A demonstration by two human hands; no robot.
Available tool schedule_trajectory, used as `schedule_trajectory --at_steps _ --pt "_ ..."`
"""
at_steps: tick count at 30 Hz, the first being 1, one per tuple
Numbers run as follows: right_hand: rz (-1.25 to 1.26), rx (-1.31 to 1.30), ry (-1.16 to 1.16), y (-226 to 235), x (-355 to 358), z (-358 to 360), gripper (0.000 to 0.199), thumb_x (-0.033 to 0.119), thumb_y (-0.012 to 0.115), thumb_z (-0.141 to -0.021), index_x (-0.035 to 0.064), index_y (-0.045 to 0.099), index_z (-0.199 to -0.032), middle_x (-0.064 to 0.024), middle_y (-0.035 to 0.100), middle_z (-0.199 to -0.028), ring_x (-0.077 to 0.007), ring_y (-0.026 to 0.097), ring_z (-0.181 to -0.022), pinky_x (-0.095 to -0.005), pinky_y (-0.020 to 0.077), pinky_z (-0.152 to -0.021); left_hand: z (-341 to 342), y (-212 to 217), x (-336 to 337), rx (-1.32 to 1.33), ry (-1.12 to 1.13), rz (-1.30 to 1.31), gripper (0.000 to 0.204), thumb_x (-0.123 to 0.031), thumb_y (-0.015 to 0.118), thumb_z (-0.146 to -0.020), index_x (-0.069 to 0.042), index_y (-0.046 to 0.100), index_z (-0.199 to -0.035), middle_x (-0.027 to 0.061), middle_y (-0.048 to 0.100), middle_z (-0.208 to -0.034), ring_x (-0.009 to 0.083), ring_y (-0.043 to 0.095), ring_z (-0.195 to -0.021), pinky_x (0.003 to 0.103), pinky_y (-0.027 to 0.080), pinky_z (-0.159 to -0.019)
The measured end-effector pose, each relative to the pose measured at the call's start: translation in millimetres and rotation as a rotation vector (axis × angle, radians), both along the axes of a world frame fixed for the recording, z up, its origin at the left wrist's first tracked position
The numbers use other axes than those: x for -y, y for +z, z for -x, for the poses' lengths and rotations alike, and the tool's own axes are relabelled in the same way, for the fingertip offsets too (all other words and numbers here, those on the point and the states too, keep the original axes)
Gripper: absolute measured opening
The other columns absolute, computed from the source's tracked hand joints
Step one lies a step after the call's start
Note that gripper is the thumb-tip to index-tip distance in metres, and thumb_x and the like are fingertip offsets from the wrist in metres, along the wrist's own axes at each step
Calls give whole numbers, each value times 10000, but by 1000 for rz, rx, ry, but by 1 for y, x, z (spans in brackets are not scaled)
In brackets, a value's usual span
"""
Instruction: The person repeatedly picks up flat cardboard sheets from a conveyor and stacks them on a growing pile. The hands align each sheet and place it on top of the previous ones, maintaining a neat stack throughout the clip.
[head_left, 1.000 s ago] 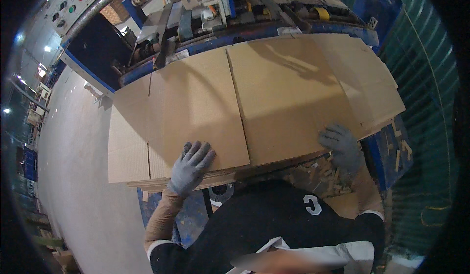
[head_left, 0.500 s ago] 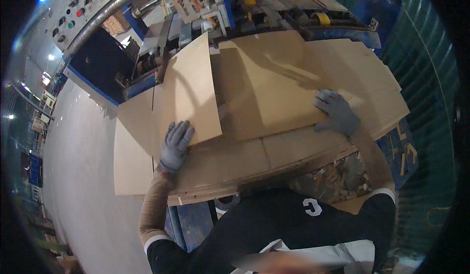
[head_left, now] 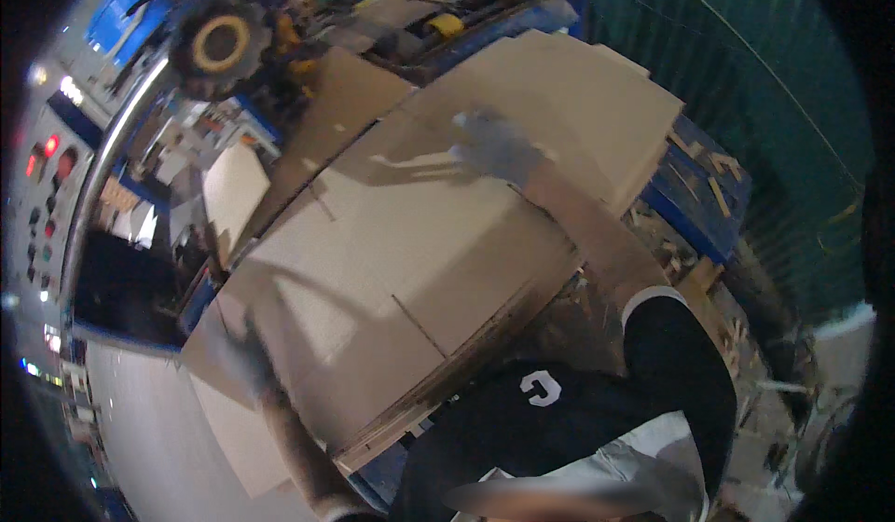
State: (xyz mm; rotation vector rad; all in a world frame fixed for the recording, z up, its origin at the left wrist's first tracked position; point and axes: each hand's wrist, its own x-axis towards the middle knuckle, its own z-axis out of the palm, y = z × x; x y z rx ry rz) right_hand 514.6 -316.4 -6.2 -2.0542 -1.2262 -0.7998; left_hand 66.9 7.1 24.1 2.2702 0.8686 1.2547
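A stack of slotted brown cardboard sheets (head_left: pixel 447 252) lies before me on a blue support. My right hand (head_left: pixel 502 146), in a grey glove, is over the far right part of the top sheet, its fingers stretched out and holding nothing I can see. My left hand (head_left: pixel 244 356), also gloved, is at the stack's left end, smeared by motion; its fingers cannot be made out. Beyond the stack's far edge, one cardboard sheet (head_left: pixel 350 93) lies at the machine, and a smaller pale cardboard piece (head_left: pixel 236 194) stands farther left.
A machine with a dark wheel (head_left: pixel 221 45) and yellow parts stands along the far side. A control panel (head_left: pixel 47 214) with coloured buttons and a metal rail (head_left: pixel 107 163) are at the left. Cardboard scraps (head_left: pixel 713 182) lie on a blue surface at right, near a green corrugated wall (head_left: pixel 764 103).
My view has turned to the left. Both hands have left the two separate cardboard sheets, which are now at the machine beyond the stack. The stack's top shows bare.
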Motion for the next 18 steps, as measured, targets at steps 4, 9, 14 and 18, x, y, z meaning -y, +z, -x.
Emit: schedule_trajectory --at_steps 4,9,14,18 --pt "-304 -165 -735 -11 152 1 576 332 665 -833 -8 521 -1274 -234 584 -1157 -368 565 -1079 -416 479 -899 156 -40 25 -210 963 51 481 -315 566 -931 -13 471 -1293 154 523 -1273 240 490 -1152 354 433 -964" --pt "-930 -840 -309 -37 193 -20 591 277 698 -818 -25 498 -1285 -190 606 -1098 -326 589 -1027 -394 486 -872 247 -74 20 -223 1389 374 567 -434 549 -906 -51 486 -1319 170 530 -1284 292 496 -1158 398 389 -1010" --pt "-1511 -940 -63 -26 197 -46 461 159 643 -850 17 510 -1267 -115 609 -1126 -258 581 -1051 -383 486 -881 275 -57 30 202 1255 513 642 -516 538 -886 -63 492 -1339 181 538 -1287 325 505 -1158 436 361 -1045" --pt "-1583 -1208 377 32 192 -28 410 121 633 -844 55 533 -1236 -87 611 -1138 -239 587 -1032 -368 461 -928 297 -43 43 804 780 502 558 -394 548 -890 -21 499 -1304 155 569 -1220 288 524 -1130 423 405 -1002"
